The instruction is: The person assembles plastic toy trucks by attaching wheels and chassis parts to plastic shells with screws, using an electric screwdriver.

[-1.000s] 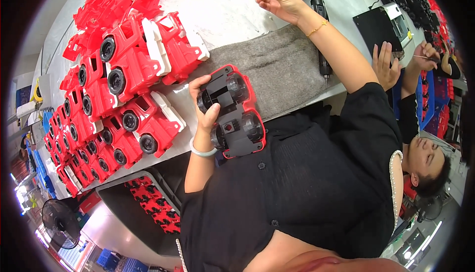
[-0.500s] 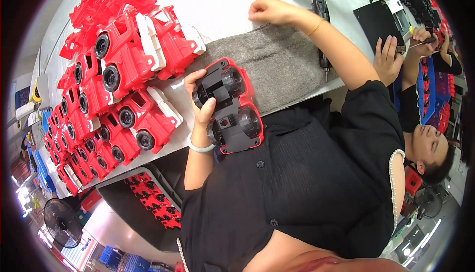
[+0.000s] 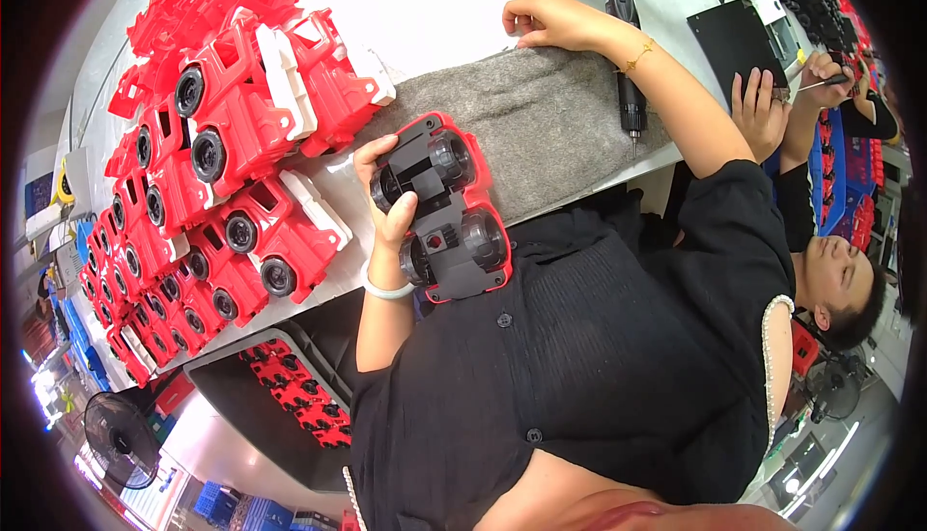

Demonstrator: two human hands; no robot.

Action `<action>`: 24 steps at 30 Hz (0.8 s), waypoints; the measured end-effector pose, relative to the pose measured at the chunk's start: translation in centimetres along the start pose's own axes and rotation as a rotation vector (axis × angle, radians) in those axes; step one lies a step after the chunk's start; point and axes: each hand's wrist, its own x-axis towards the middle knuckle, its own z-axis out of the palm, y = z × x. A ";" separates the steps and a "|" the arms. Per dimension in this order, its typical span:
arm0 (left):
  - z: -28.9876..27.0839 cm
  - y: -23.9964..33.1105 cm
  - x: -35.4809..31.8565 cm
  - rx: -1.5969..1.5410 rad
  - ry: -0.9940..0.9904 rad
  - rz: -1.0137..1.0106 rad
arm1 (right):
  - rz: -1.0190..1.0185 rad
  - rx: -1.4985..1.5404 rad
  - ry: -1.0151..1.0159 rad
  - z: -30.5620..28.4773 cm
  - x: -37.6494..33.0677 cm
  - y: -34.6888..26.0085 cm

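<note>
My left hand (image 3: 391, 208) grips a red toy truck (image 3: 452, 208) turned underside out, its black chassis and black wheels showing. The thumb presses on the chassis between the wheels; the other fingers are mostly hidden behind it. My right hand (image 3: 552, 21) is at the far edge of a grey cloth (image 3: 541, 135) on the white table. Its fingers are curled in a loose pinch, and whatever lies between the tips is too small to make out. A black electric screwdriver (image 3: 630, 97) hangs bit-down beside my right forearm, partly behind it.
Stacked red toy truck bodies (image 3: 232, 116) with black wheels fill the table's left side. Below the table edge stands a dark crate (image 3: 241, 405) holding more red and black parts. A co-worker's hands (image 3: 763, 111) are at the right, by a black panel (image 3: 739, 43).
My right hand has shifted slightly right, its fingers more curled downward. The screwdriver hangs a little differently. My left hand and the toy truck stay nearly in place.
</note>
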 end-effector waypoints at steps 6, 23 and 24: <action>-0.1 0.1 0.1 0.005 -0.041 0.035 | -0.071 -0.224 0.056 0.9 -0.2 -0.7; 2.0 1.6 -0.1 -0.124 0.034 -0.029 | 0.085 -0.478 0.336 2.4 2.2 0.0; 1.9 1.6 -0.2 -0.107 0.039 -0.023 | 0.135 -0.446 0.292 2.3 2.4 -0.2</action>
